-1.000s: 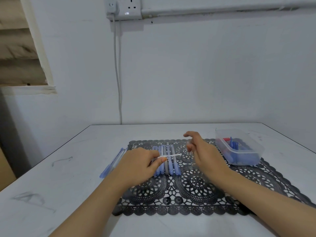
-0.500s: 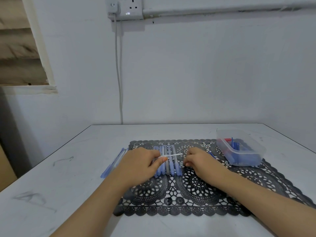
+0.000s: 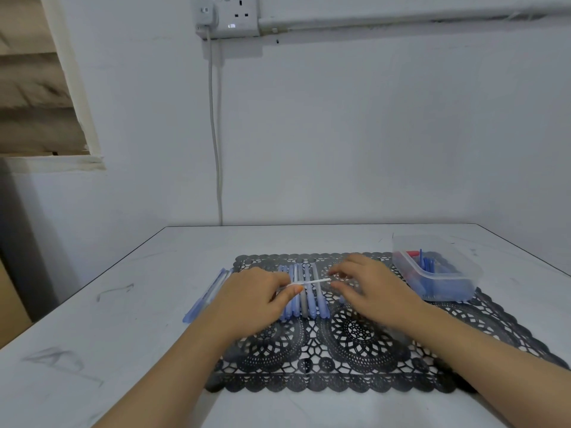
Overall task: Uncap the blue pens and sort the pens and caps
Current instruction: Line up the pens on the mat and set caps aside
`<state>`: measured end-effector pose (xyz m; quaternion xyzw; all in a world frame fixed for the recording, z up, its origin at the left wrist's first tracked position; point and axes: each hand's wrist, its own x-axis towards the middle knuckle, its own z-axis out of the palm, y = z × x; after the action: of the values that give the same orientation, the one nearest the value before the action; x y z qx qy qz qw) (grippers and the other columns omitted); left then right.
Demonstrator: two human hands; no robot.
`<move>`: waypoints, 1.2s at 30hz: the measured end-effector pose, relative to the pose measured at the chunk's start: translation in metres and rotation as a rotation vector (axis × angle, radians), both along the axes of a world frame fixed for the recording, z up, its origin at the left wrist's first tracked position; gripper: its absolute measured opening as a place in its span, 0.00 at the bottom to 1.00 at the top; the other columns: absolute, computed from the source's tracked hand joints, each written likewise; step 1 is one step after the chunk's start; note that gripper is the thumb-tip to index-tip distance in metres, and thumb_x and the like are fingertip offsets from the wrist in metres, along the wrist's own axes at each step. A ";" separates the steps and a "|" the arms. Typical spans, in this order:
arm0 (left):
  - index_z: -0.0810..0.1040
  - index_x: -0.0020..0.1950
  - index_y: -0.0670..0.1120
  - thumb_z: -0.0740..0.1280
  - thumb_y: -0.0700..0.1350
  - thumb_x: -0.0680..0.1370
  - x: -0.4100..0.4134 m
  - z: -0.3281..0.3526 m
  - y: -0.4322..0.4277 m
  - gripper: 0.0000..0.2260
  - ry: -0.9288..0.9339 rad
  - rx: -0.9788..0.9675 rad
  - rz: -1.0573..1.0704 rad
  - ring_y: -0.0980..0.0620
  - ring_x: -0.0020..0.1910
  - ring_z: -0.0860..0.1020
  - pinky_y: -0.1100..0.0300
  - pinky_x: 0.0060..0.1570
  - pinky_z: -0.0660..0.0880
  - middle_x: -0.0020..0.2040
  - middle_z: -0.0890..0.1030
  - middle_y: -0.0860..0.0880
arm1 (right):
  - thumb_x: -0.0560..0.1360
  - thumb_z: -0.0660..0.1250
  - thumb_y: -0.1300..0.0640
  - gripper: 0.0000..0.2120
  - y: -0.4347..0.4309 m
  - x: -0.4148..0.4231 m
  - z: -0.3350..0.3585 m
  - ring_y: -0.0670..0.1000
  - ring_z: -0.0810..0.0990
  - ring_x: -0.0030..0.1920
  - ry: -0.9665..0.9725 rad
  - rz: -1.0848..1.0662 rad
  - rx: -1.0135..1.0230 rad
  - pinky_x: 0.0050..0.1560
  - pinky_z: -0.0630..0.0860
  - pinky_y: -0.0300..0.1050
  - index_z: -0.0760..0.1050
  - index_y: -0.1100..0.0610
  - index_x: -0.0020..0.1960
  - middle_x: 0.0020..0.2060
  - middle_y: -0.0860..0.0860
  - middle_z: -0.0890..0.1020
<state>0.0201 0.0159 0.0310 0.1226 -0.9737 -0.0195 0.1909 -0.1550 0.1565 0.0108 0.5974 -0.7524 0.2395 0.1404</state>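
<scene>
My left hand (image 3: 253, 299) pinches a thin white pen (image 3: 310, 282) between thumb and forefinger and holds it level, crosswise over a row of several blue pens (image 3: 304, 299) lying side by side on the black lace mat (image 3: 346, 366). My right hand (image 3: 375, 293) hovers over the mat just right of the row. Its fingers are apart and its thumb and forefinger tips sit at the white pen's right end. Whether they touch the pen is unclear. A clear plastic tub (image 3: 438, 278) at the mat's right holds blue caps and one red piece.
More pens (image 3: 207, 295) lie on the white table (image 3: 123, 304) just off the mat's left edge. A white wall with a socket (image 3: 228, 18) and a hanging cable stands behind the table. The table's left edge drops off near a wooden surface.
My right hand has come back from near the tub, passed low over the mat and risen to the white pen's right end. My left hand has held the pen still.
</scene>
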 end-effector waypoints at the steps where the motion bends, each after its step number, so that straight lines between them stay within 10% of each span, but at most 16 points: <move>1: 0.68 0.37 0.49 0.52 0.58 0.80 0.000 0.000 0.000 0.18 0.001 -0.001 0.000 0.57 0.26 0.65 0.63 0.29 0.61 0.26 0.67 0.52 | 0.78 0.61 0.53 0.12 0.000 0.002 0.002 0.42 0.72 0.49 -0.013 0.007 -0.058 0.54 0.72 0.41 0.76 0.52 0.59 0.48 0.45 0.76; 10: 0.71 0.39 0.48 0.51 0.59 0.80 -0.002 -0.002 -0.002 0.20 0.005 -0.044 0.030 0.57 0.26 0.67 0.64 0.29 0.62 0.27 0.69 0.52 | 0.70 0.57 0.65 0.20 0.003 0.026 0.011 0.31 0.70 0.45 -0.038 0.165 -0.273 0.47 0.64 0.22 0.78 0.56 0.58 0.49 0.48 0.78; 18: 0.74 0.41 0.49 0.50 0.60 0.79 -0.003 -0.004 -0.003 0.21 0.010 -0.073 0.062 0.58 0.27 0.68 0.60 0.31 0.63 0.26 0.69 0.53 | 0.73 0.57 0.59 0.19 0.001 0.035 0.002 0.45 0.75 0.55 0.060 0.290 -0.199 0.59 0.69 0.33 0.75 0.59 0.62 0.54 0.52 0.79; 36: 0.67 0.36 0.51 0.52 0.59 0.80 -0.003 -0.001 0.001 0.17 -0.054 -0.071 0.083 0.57 0.29 0.67 0.61 0.33 0.65 0.28 0.69 0.52 | 0.69 0.70 0.59 0.06 -0.002 0.016 0.003 0.51 0.78 0.34 0.329 0.152 -0.175 0.33 0.78 0.43 0.83 0.56 0.45 0.34 0.49 0.79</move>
<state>0.0174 0.0166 0.0297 0.1567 -0.9726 0.0265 0.1695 -0.1391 0.1545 0.0139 0.6689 -0.6485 0.2129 0.2943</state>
